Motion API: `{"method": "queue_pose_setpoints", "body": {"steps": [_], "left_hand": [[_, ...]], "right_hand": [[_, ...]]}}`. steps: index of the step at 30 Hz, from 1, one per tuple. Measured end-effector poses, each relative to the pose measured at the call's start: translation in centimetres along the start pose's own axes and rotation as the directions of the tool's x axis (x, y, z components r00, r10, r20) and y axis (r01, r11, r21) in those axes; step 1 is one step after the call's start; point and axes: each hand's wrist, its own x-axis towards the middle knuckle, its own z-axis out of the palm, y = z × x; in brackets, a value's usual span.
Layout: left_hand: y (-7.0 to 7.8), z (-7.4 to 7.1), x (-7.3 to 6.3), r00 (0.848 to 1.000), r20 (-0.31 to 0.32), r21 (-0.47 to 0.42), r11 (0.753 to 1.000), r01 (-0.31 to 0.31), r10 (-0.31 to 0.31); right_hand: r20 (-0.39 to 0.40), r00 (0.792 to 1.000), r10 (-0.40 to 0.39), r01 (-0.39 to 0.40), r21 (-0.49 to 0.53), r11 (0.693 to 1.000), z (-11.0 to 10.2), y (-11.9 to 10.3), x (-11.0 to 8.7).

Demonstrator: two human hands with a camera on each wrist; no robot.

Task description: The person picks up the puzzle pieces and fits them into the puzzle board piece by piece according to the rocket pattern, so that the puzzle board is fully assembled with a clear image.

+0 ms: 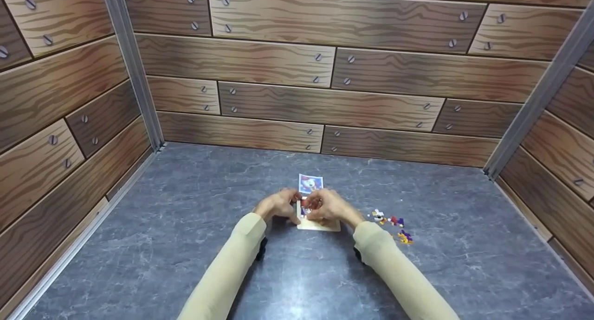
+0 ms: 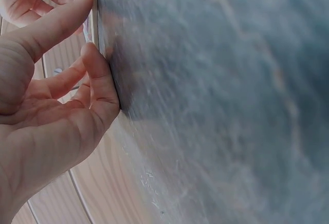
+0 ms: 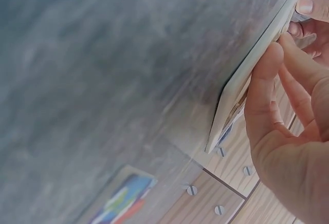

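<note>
A pale jigsaw tray [image 1: 320, 226] lies on the grey tabletop, with red, blue and white puzzle pieces [image 1: 304, 212] partly visible inside it. My left hand [image 1: 280, 203] holds the tray's left side, thumb and forefinger set apart along the rim [image 2: 94, 13]. Over the inside of the tray, my right hand [image 1: 328, 205] has its fingers curled down. In the right wrist view its fingertips [image 3: 268, 59] come close together at the tray's surface; whatever is between them is hidden. Just behind the tray lies a picture card [image 1: 310, 183] with a cartoon figure.
To the right of my right forearm lie loose jigsaw pieces: a white cluster [image 1: 378, 215], a red and purple one [image 1: 397, 221] and an orange and purple one [image 1: 405, 237]. Wood-patterned walls [image 1: 274, 97] enclose the tabletop [image 1: 209, 190] at the back and both sides.
</note>
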Motion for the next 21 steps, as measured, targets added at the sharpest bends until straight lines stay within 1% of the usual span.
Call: {"method": "queue_pose_setpoints", "body": {"steps": [4, 10, 13, 15, 21], "left_hand": [[-0.04, 0.01, 0.01, 1.000, -0.004, 0.009, 1.000, 0.003, -0.003], [0.05, 0.01, 0.12, 1.000, -0.003, -0.016, 1.000, 0.008, -0.008], [0.15, 0.04, 0.12, 1.000, 0.001, -0.018, 1.000, 0.010, -0.010], [0.16, 0.06, 0.10, 1.000, -0.001, -0.009, 1.000, 0.014, -0.014], [0.05, 0.13, 0.02, 1.000, -0.006, -0.001, 1.000, 0.013, -0.013]], "right_hand": [[0.004, 1.000, -0.027, 0.027, -0.036, 0.999, -0.07, 0.05, -0.04], [-0.007, 0.996, -0.092, 0.092, -0.079, 0.993, -0.17, 0.10, -0.18], [-0.009, 0.995, -0.098, 0.096, -0.104, 0.990, -0.06, 0.12, -0.13], [-0.007, 0.997, -0.079, 0.078, -0.108, 0.991, 0.08, 0.22, 0.01], [0.006, 0.997, -0.082, 0.083, -0.094, 0.992, 0.10, 0.21, -0.02]]}}
